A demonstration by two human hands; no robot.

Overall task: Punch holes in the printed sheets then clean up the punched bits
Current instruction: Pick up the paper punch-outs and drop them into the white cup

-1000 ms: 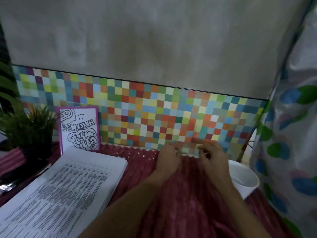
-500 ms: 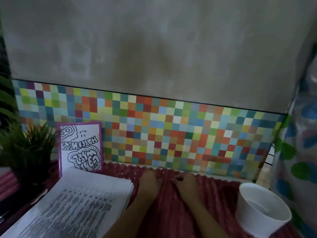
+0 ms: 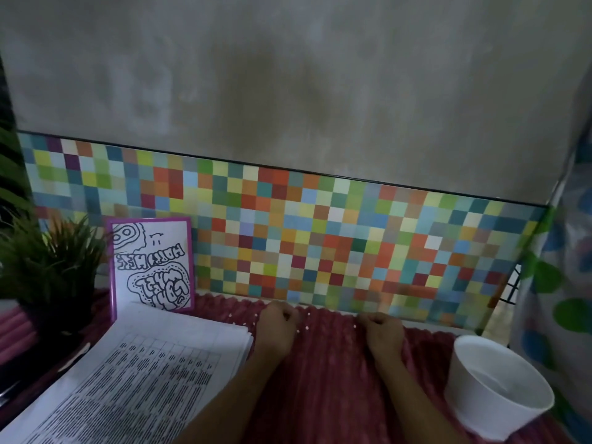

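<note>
Punched bits (image 3: 298, 330) lie on the red cloth (image 3: 336, 379) between the left hand (image 3: 277, 320) and the right hand (image 3: 382, 330), which have moved apart, fingers curled on what I cannot tell, so the clean-up seems only begun.

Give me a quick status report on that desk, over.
Fingers of left hand and right hand curled at far edge of red cloth, grip unclear. Loose punched bits scattered between them. Stack of printed sheets left, white cup right; nothing blocking.

Both forearms reach forward, left hand (image 3: 277, 319) and right hand (image 3: 383, 331) apart, fingers curled under.
</note>
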